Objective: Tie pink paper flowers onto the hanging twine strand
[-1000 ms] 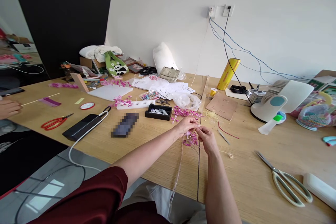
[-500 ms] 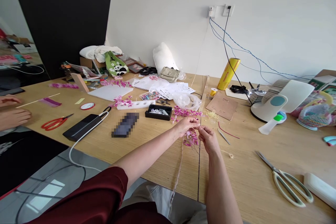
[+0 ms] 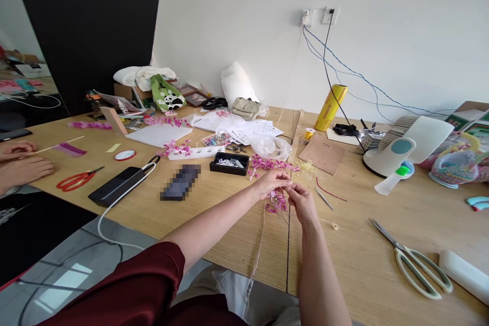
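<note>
My left hand [image 3: 273, 183] and my right hand [image 3: 302, 199] meet fingertip to fingertip over the table, both pinched closed. Whatever lies between the fingers is too small to make out. Just below them rests a bunch of pink-purple flowers [image 3: 275, 202], partly covered by my left hand. Beyond my hands lies another pink flower spray [image 3: 267, 163]. A thin braided cord [image 3: 261, 247] runs from near the flowers down over the table edge to my lap. Right of my right hand are tweezers [image 3: 324, 198] and a thin dark-red strip [image 3: 330, 192].
Large scissors [image 3: 410, 257] lie at the right, by a white fan [image 3: 405, 147]. A black tray [image 3: 229, 164] of small white pieces stands ahead. Leftward are a black power bank-like box [image 3: 116, 186], red-handled scissors [image 3: 78, 180] and another person's hands [image 3: 28, 168] on a thin stick.
My fingertips stay together, with the right fingers shifting slightly. At the left, the other person's hands have moved a little to the right along the stick. The view has shifted slightly.
</note>
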{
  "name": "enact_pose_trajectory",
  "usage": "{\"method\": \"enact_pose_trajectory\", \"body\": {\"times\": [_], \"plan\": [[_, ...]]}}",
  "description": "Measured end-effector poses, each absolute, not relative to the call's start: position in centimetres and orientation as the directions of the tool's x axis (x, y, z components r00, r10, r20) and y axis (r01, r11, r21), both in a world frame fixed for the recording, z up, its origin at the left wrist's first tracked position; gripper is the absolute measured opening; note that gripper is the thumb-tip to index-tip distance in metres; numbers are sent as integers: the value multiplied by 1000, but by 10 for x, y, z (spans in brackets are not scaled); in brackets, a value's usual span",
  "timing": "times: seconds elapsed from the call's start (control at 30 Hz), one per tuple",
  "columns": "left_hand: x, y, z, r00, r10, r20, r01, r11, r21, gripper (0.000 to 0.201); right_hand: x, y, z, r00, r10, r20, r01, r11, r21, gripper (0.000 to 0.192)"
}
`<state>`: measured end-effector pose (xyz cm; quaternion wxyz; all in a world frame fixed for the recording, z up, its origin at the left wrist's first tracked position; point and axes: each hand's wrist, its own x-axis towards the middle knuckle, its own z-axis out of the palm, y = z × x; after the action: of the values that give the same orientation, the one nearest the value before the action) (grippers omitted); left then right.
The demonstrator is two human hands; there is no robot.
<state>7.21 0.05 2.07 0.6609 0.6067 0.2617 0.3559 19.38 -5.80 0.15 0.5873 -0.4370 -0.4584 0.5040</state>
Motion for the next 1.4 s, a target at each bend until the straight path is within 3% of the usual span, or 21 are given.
{"method": "enact_pose_trajectory", "body": {"times": [0.17, 0.3, 0.67, 0.93, 1.03, 1.13, 1.23, 1.33, 1.4], "plan": [[73, -2, 19, 512, 851, 118, -191, -21, 981, 28, 194, -58, 3, 84, 993, 85, -167, 98, -981, 26], [68, 0, 22, 522, 851, 59, -158, 29, 987, 26, 197, -57, 0, 93, 989, 115, -125, 126, -984, 25], [60, 3, 24, 529, 846, -62, -159, 171, 972, 23, 201, -49, -12, 144, 956, 254, 243, 215, -946, 26], [61, -8, 11, 494, 868, -58, -189, 173, 967, 18, 197, -53, -19, 164, 957, 238, 331, 174, -927, 22], [60, -12, 9, 483, 874, -49, -179, 153, 972, 17, 195, -64, -11, 195, 945, 264, 461, 149, -875, 20], [57, -13, 7, 454, 891, -1, -194, 100, 976, 17, 213, -90, 2, 248, 892, 378, 646, 139, -751, 22], [51, -13, 6, 409, 911, 48, -223, 49, 974, 19, 263, -131, 11, 351, 830, 433, 773, 3, -634, 29], [45, -15, 7, 390, 918, 75, -244, 24, 969, 21, 338, -174, 10, 542, 769, 340, 820, -394, -416, 30], [42, -18, 9, 395, 914, 90, -264, 19, 964, 23, 386, -194, 4, 664, 724, 185, 747, -630, -214, 30]]}}
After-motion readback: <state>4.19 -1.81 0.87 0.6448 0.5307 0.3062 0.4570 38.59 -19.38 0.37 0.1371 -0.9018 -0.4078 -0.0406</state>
